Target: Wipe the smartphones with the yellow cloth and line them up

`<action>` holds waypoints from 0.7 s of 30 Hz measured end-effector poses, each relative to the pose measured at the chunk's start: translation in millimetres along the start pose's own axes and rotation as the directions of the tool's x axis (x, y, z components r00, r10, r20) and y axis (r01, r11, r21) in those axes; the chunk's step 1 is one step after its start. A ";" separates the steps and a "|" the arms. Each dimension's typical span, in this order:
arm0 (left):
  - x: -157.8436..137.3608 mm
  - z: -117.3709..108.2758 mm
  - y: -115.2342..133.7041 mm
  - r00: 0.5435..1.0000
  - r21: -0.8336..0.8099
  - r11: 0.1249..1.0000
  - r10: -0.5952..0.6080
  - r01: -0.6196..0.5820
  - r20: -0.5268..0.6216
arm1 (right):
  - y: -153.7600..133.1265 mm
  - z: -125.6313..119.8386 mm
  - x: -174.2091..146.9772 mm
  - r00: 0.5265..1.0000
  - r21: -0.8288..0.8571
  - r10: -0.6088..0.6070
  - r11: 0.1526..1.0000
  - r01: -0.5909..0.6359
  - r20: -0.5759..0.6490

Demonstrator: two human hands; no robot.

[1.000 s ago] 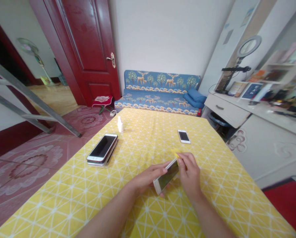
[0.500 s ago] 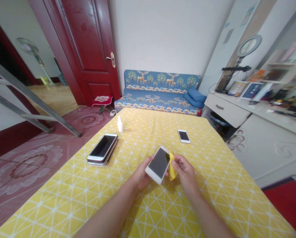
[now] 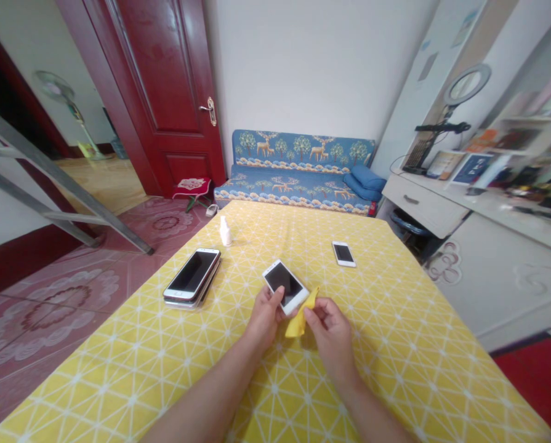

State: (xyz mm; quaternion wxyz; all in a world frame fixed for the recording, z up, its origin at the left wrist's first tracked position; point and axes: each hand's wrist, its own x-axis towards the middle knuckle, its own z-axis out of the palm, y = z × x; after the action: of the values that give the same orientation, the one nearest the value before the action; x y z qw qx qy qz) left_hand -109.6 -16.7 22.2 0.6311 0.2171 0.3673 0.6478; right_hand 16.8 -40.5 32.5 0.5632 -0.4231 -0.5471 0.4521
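Gripping: left fingers [image 3: 278, 296], phone [image 3: 288, 282]; right fingers [image 3: 314, 320], cloth [image 3: 299, 321] at phone's edge; bottle [image 3: 225, 233] well apart.

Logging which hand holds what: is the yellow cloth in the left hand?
No, the right hand pinches the yellow cloth while the left hand holds a white phone.

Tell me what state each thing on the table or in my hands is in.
Held white phone: in left hand, screen dark
Yellow cloth: bunched, pinched in right hand
Stacked phones: top one face up, screen dark
Small white phone: lying face up, screen dark
White bottle: upright
Yellow tablecloth: spread out
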 end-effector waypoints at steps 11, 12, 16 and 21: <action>2.4 -7.9 -6.4 0.998 -0.079 0.997 0.023 -0.019 0.050 | 17.9 8.3 -3.4 0.999 -0.153 -0.015 0.988 0.019 0.030; 2.4 -8.0 -6.0 0.997 -0.085 0.996 0.024 -0.018 0.070 | 17.6 8.5 -3.8 1.000 -0.135 -0.013 0.991 0.016 0.025; 0.4 -4.3 -0.6 0.985 -0.055 0.998 0.032 -0.023 0.169 | 11.8 5.8 -5.7 0.997 -0.093 -0.072 0.993 0.068 -0.040; -1.1 -3.2 3.3 0.985 0.000 1.000 -0.007 0.007 0.171 | 6.3 1.7 -6.9 0.982 -0.121 -0.186 0.976 0.180 -0.043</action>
State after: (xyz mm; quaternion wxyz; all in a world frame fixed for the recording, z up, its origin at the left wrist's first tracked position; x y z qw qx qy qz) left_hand -114.1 -18.1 22.9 0.6627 0.2705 0.3125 0.6244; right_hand 14.9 -45.7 24.9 0.5914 -0.4151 -0.5938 0.3539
